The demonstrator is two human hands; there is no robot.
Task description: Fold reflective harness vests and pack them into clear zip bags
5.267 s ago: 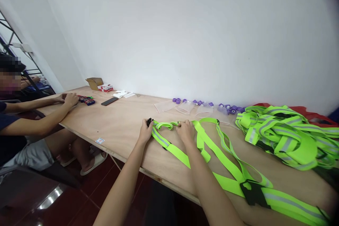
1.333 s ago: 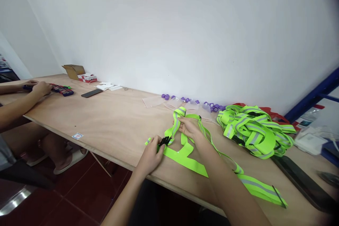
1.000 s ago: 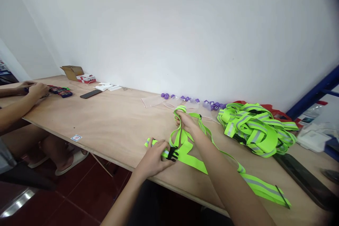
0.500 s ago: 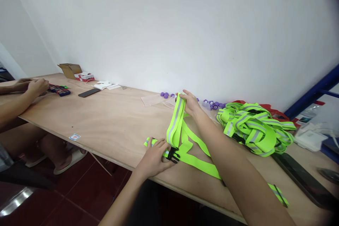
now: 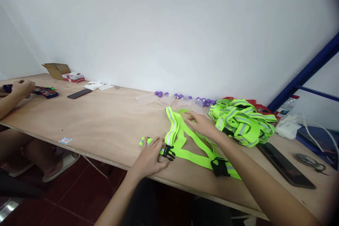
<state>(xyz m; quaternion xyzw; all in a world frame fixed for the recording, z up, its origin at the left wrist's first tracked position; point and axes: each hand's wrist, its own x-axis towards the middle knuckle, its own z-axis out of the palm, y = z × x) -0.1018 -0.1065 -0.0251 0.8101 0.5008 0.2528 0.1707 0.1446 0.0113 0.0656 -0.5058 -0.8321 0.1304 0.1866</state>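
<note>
A fluorescent yellow-green reflective strap with a grey stripe lies in loops on the table in front of me. My left hand grips its folded end at the table's front edge, thumb and fingers around it beside a black prong buckle. Over the far loops hovers my right hand, its fingers stretched out and slightly apart; whether they touch the webbing I cannot tell. A black buckle piece sits on the strap's right part, below my right forearm.
Right of my hand is a heap of similar straps, with a black phone-like slab before it. Purple rolls and clear bags lie along the wall. Far left, a co-worker's hands are busy near a cardboard box.
My right hand has let go of the raised strap loop and moved lower and to the right; the loop has dropped towards the table. My left hand keeps its hold by the buckle.
</note>
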